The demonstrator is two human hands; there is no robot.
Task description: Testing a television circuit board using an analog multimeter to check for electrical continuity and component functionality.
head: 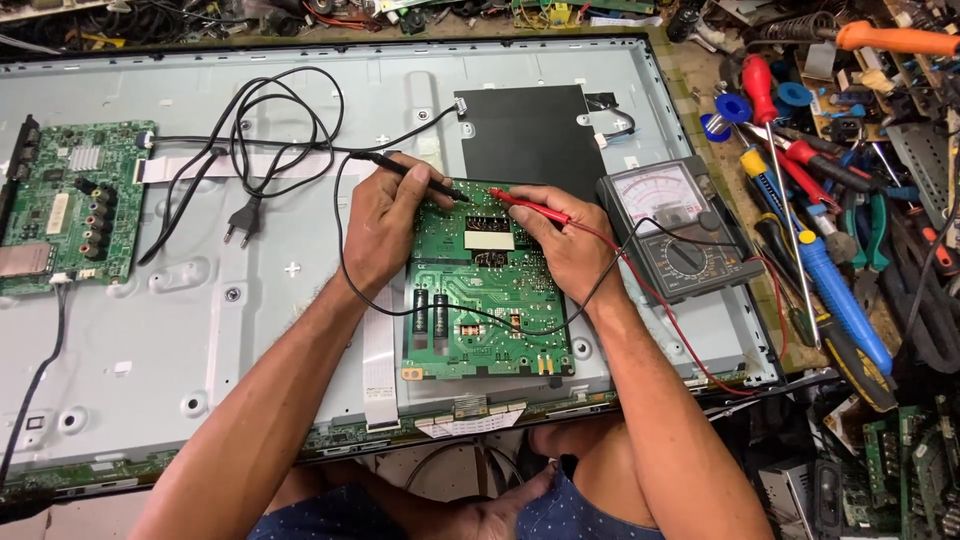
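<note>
Over a green circuit board, closed fingers pinch black probe, red probe.

A wide grey metal panel carries everything. Taking the green circuit board near its middle as the mark: a second green board lies far to that board's left, a black sheet just above it, a meter just beside it on the right, and a black plug with looped cord up to its left.
</note>
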